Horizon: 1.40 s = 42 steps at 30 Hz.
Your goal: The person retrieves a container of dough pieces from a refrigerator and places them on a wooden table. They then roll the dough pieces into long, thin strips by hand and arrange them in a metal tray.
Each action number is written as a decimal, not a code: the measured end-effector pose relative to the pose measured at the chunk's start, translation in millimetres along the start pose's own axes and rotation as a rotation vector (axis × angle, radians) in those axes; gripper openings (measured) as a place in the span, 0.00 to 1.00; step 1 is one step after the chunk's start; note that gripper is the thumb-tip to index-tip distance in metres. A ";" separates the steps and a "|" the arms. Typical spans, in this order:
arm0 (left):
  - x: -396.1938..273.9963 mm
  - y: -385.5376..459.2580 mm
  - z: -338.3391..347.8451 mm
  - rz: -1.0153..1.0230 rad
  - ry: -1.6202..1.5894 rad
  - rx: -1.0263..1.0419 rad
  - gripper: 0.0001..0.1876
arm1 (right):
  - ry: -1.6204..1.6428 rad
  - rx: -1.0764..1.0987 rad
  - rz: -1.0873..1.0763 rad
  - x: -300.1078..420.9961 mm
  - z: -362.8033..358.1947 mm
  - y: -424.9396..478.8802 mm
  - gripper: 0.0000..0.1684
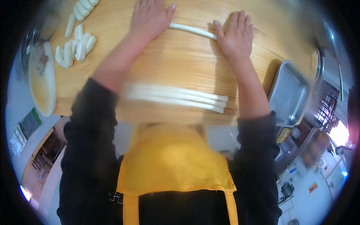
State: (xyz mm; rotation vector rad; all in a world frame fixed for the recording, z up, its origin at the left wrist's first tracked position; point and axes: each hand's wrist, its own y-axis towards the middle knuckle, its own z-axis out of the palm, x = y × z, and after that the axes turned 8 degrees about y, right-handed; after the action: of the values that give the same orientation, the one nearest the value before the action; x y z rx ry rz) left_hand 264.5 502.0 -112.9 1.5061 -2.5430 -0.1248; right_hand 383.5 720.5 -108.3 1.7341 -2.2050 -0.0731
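A thin dough rope (194, 30) lies across the wooden table, with each end running under one of my hands. My left hand (152, 18) presses palm down over its left end, fingers reaching to the picture's top edge. Flat on the right end rests my right hand (235, 36), thumb apart from the fingers. Nearer to me, several long dough ropes (180, 97) lie side by side near the table's front edge; their left ends are blurred beside my left forearm. Short dough pieces (81, 46) sit in a cluster at the left, and more dough pieces (83, 9) lie behind them.
A rectangular metal tray (289, 95) stands at the table's right side. At the left edge is a pale oval board or dish (42, 84) with a yellowish surface; its exact kind is unclear. The table's front edge (168, 119) runs just before my yellow apron.
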 end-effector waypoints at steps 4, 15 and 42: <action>34.1 -64.6 -3.2 0.428 -0.278 0.084 0.36 | -0.067 0.358 -0.051 8.1 -30.9 -63.9 0.37; 32.4 -72.1 -5.3 0.362 -0.263 0.129 0.34 | -0.106 0.261 0.027 14.5 -33.3 -74.8 0.31; 19.4 -211.7 -94.0 0.447 -0.258 0.370 0.30 | 0.073 0.317 -0.140 122.4 -69.9 -207.4 0.32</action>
State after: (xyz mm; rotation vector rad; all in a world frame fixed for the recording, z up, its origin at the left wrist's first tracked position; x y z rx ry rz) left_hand 456.3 384.9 -53.5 1.0271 -3.1808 0.2417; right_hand 573.1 562.1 -65.0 2.0195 -2.1301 0.3183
